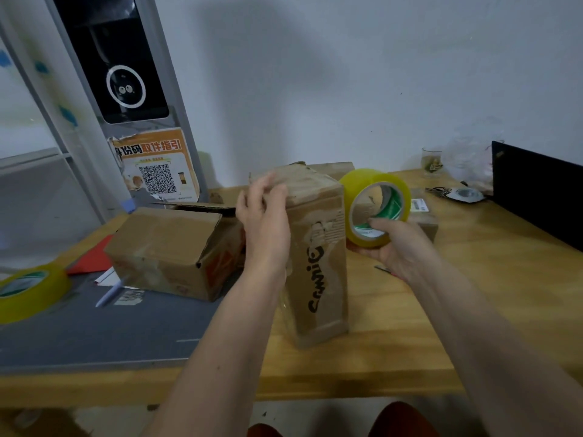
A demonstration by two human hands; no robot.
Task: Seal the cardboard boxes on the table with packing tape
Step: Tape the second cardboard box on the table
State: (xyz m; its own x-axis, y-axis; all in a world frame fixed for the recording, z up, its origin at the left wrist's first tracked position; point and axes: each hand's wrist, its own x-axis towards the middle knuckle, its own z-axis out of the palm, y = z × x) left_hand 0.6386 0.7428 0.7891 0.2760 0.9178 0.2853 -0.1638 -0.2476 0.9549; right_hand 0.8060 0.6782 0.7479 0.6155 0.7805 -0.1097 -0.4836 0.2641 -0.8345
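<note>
Though fingertips hidden, left hand (265,216) on box (318,266), right hand (394,244) gripping tape roll (377,209).

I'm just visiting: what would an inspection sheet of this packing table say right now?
Surface: wooden table, grey mat on its left part.
Job's things: upright box; open box on its side; yellow tape roll; spare tape roll on the left.
Clutter: pen, red paper, keys, glass, laptop.
Grips: left hand rests on the upright box's top edge; right hand holds the yellow tape roll.
Cables: nothing seen.
Surroundings: white wall, QR poster.
</note>
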